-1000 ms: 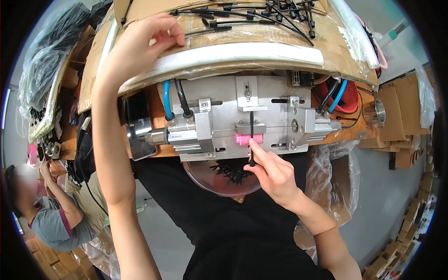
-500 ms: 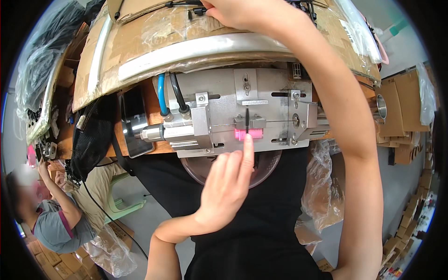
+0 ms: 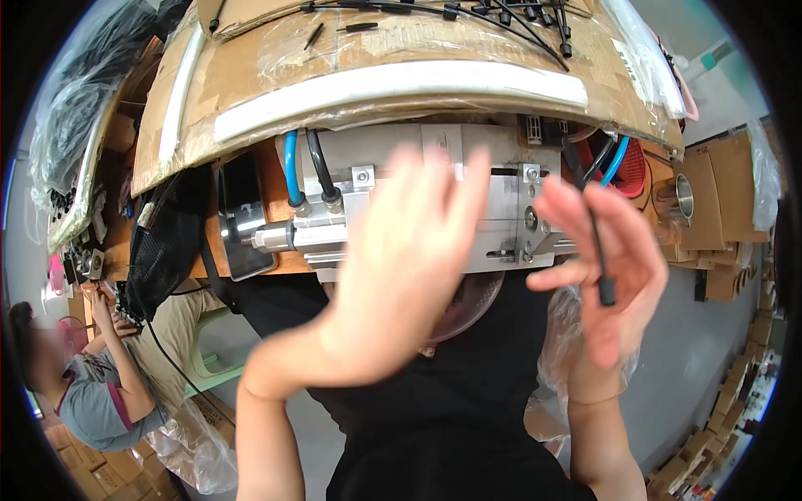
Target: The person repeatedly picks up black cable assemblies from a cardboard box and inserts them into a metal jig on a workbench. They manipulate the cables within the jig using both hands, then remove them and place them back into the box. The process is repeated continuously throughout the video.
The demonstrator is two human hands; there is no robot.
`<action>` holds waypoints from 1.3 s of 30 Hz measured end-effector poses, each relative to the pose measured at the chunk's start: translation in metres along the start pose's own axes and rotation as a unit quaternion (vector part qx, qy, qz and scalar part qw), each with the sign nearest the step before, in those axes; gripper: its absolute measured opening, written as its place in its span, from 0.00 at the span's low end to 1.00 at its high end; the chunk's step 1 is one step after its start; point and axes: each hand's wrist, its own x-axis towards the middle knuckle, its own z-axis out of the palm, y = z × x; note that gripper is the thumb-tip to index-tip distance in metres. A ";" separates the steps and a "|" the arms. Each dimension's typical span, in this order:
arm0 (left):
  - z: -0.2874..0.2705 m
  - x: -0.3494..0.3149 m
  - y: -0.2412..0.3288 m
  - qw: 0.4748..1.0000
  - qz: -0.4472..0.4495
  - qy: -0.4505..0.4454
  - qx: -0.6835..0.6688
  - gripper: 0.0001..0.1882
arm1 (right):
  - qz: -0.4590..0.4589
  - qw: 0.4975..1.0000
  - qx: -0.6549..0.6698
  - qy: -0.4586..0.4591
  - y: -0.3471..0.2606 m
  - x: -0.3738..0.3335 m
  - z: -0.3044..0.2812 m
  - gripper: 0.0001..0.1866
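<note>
My left hand (image 3: pixel 409 250) is smeared by motion above the metal fixture (image 3: pixel 510 234), its fingers stretched out and apart, with nothing visible in them. It hides the middle of the fixture. To the right of the fixture, my right hand (image 3: pixel 610 259) holds a thin black rod (image 3: pixel 595 225) with a thicker lower end. The rod lies across the fingers and palm, pointing up and slightly left. Below the fixture, a translucent round bowl (image 3: pixel 480 305) shows partly behind my left hand.
A cardboard sheet (image 3: pixel 276 63) across the back bears short black pieces (image 3: pixel 362 27) and longer black rods. Blue (image 3: pixel 290 167) and black hoses enter the fixture. At left are a phone (image 3: pixel 242 217) and black mesh bag (image 3: pixel 163 259). A person (image 3: pixel 109 392) works at far left.
My right hand has come down from the cardboard to the fixture's right side, where it has a black rod. My left hand has lifted off the pink part and moved up over the fixture.
</note>
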 end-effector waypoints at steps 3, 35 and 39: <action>0.014 0.091 -0.047 0.994 -0.019 0.101 0.033 0.12 | 0.048 0.994 0.092 0.010 0.020 -0.031 0.007 0.34; -0.046 -0.042 -0.020 0.968 -0.130 0.080 -0.197 0.23 | -0.049 0.867 -0.489 -0.080 0.064 -0.051 0.042 0.31; -0.004 -0.071 0.023 0.992 -0.097 -0.003 -0.077 0.35 | 0.006 0.885 -0.462 -0.049 0.033 -0.045 0.038 0.31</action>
